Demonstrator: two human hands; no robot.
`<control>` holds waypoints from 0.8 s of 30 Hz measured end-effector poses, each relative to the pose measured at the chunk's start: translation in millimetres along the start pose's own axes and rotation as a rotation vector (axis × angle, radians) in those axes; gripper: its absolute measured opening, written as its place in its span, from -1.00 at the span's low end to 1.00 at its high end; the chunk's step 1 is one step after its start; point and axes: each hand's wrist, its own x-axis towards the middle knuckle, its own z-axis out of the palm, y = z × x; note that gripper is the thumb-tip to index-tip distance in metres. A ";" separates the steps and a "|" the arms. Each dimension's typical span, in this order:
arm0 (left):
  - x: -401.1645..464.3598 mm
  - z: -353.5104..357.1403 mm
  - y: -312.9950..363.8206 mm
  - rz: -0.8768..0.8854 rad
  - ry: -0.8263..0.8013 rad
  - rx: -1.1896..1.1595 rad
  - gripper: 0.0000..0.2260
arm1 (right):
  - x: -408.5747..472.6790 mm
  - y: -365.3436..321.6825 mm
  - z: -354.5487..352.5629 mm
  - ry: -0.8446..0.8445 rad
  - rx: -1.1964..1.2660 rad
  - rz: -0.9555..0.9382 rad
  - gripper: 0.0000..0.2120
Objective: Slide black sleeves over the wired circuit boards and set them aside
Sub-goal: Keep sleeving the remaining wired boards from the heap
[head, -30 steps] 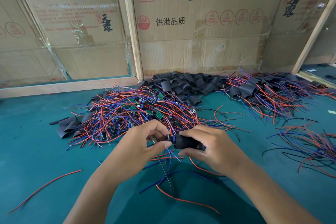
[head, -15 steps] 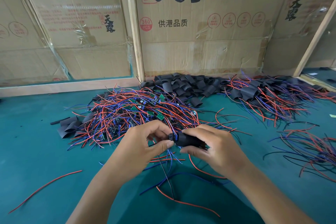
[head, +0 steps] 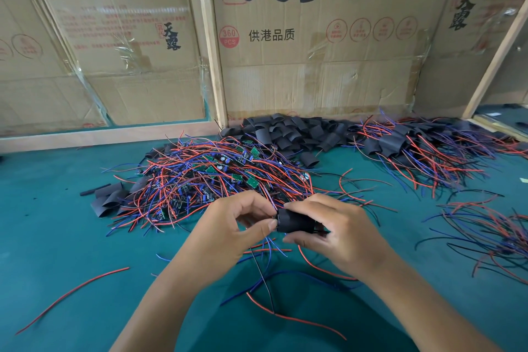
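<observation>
My right hand (head: 340, 233) grips a black sleeve (head: 294, 221) above the green table. My left hand (head: 231, 233) pinches the sleeve's left end, where the circuit board sits almost hidden inside. Red, blue and black wires hang from under the sleeve toward me. Behind my hands lies a heap of bare wired circuit boards (head: 217, 171). A pile of empty black sleeves (head: 288, 131) sits at the back by the cardboard wall. A heap of sleeved boards (head: 411, 149) lies at the back right.
A few flat sleeves (head: 110, 200) lie left of the board heap. A loose red wire (head: 71, 299) lies near left. More loose wires (head: 491, 237) spread at the right. Cardboard panels (head: 314, 37) wall off the back of the green table (head: 57, 237).
The sleeve has slid further left over the board, so the board's end that showed at the left opening is now nearly covered. Both hands stay in the same place.
</observation>
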 end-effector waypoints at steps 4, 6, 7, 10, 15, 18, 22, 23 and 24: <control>0.9 0.7 -1.9 0.001 -0.002 -0.012 -0.86 | -0.5 0.2 -0.5 -0.019 0.006 -0.007 -0.60; 1.5 1.2 -3.5 -0.005 -0.014 -0.024 -0.86 | -0.8 -0.6 -0.5 -0.035 0.005 -0.012 -0.60; 1.7 1.3 -4.3 -0.012 -0.023 -0.029 -0.86 | -0.7 -1.2 0.0 -0.044 -0.001 -0.016 -0.59; 2.3 1.6 -6.0 -0.028 -0.036 -0.034 -0.85 | -0.5 -2.4 1.6 -0.055 -0.011 -0.010 -0.58; 3.5 4.3 -7.9 -0.040 -0.048 -0.077 -0.87 | -2.8 -4.4 2.3 -0.114 -0.043 0.028 -0.50; 3.8 9.6 -10.3 -0.066 -0.070 -0.109 -0.87 | -3.5 -4.3 4.5 -0.139 -0.074 0.012 -0.58; 4.8 9.4 -14.2 -0.105 -0.068 -0.145 -0.89 | -3.1 -3.5 3.5 -0.154 -0.068 0.030 -0.64; 4.8 8.9 -14.5 -0.110 -0.070 -0.156 -0.90 | -2.9 -3.6 3.0 -0.157 -0.073 0.033 -0.63; 4.7 8.7 -14.7 -0.115 -0.072 -0.165 -0.91 | -2.8 -3.8 2.7 -0.162 -0.078 0.030 -0.63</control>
